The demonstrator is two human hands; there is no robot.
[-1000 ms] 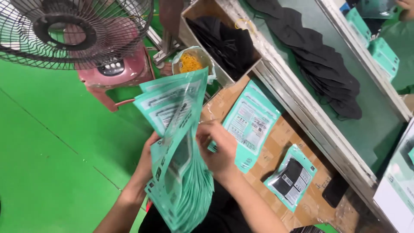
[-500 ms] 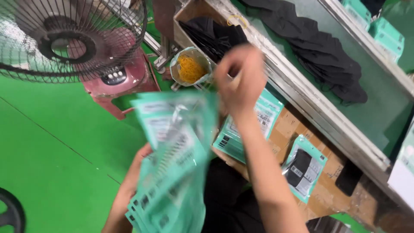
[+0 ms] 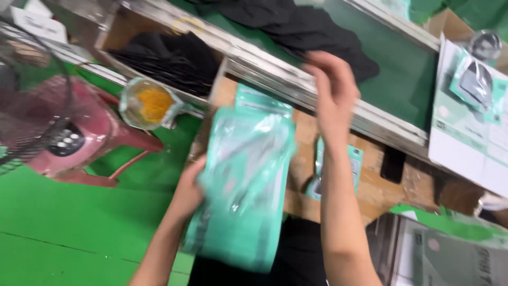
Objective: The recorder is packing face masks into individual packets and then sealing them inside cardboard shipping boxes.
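The stack of teal pouches (image 3: 241, 185) sat in the left hand (image 3: 188, 190), which was clamped on its left edge just above the person's lap, in front of the cardboard desk (image 3: 370, 185). The picture was blurred, so the number of pouches in the stack could not be counted; it read as several, fanned loosely.

The right hand (image 3: 333, 92) was raised over the metal rail (image 3: 317, 79) of the green conveyor (image 3: 413, 79), fingers apart and holding nothing that could be seen, near the pile of black fabric pieces (image 3: 317, 32) on the belt.

As a judgement, the risk lay in the one-sided grip: the stack hung tilted from 1 edge, and slick pouches could slide out and drop to the green floor (image 3: 63, 238). The reaching forearm also passed just beside the stack and could knock it.

On the desk lay 1 filled teal pouch (image 3: 353, 164), partly hidden by the right forearm, and 1 more teal pouch (image 3: 262, 100) behind the stack. 1 cardboard box (image 3: 159, 58) held more black pieces. 1 clear cup of yellow bits (image 3: 148, 103) stood beside it. 1 pink fan (image 3: 58, 137) stood at the left. At the right, 1 white carton (image 3: 465, 143) carried 1 filled pouch (image 3: 476, 85).
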